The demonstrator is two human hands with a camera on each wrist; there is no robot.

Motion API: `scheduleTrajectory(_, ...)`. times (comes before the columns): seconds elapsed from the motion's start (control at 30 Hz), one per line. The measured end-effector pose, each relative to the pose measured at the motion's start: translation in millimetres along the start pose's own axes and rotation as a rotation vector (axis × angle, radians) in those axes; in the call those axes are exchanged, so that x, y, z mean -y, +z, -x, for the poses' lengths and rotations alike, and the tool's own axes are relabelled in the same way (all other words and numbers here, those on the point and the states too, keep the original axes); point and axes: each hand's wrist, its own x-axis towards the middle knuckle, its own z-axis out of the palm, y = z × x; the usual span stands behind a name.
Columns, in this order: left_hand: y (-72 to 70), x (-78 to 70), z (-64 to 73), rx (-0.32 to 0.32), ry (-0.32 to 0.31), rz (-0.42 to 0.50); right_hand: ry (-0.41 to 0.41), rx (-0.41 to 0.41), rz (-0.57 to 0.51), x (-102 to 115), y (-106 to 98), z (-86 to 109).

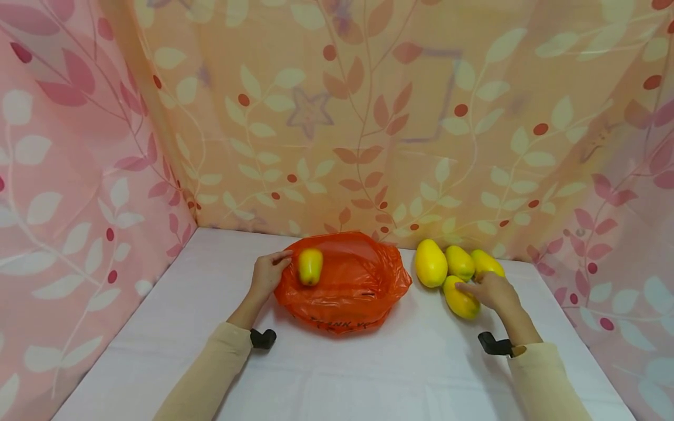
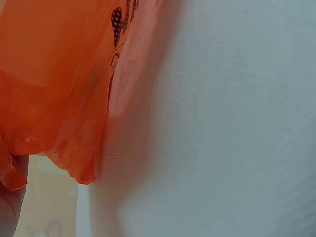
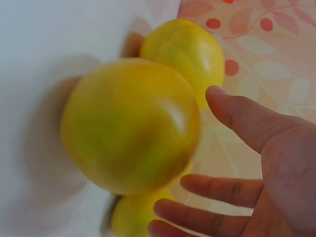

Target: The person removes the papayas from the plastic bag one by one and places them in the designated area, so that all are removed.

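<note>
A red plastic bag (image 1: 342, 295) with dark lettering along its front spreads over the table. My left hand (image 1: 267, 273) pinches its left edge between thumb and fingers; in the left wrist view the bag (image 2: 54, 74) hides most of that hand. Within the bag's outline, near the left hand, sits a yellow-green fruit (image 1: 310, 267). On the right, my right hand (image 1: 496, 290) reaches over the nearest yellow mango (image 1: 461, 298). The right wrist view shows the thumb and fingers (image 3: 222, 109) extended and spread beside this mango (image 3: 131, 133), not closed round it.
Behind the nearest mango lie a large yellow mango (image 1: 430, 263), a smaller one (image 1: 459, 262) and another (image 1: 487, 263) partly behind the right hand. A white cloth (image 1: 337, 380) covers the table. Leaf-patterned curtains (image 1: 368, 117) enclose its back and both sides.
</note>
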Motion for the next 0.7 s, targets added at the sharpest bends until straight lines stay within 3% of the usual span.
scheduleTrajectory(0.33, -1.9, 2.3, -5.0, 0.010, -0.004, -0.021, -0.296, -0.122, 0.014, 19.8, -12.0, -7.2)
scheduleTrajectory(0.7, -1.5, 2.9, -2.9, 0.006, -0.038, 0.005, -0.414, -0.142, -0.008, 58.9, -18.1, -4.0)
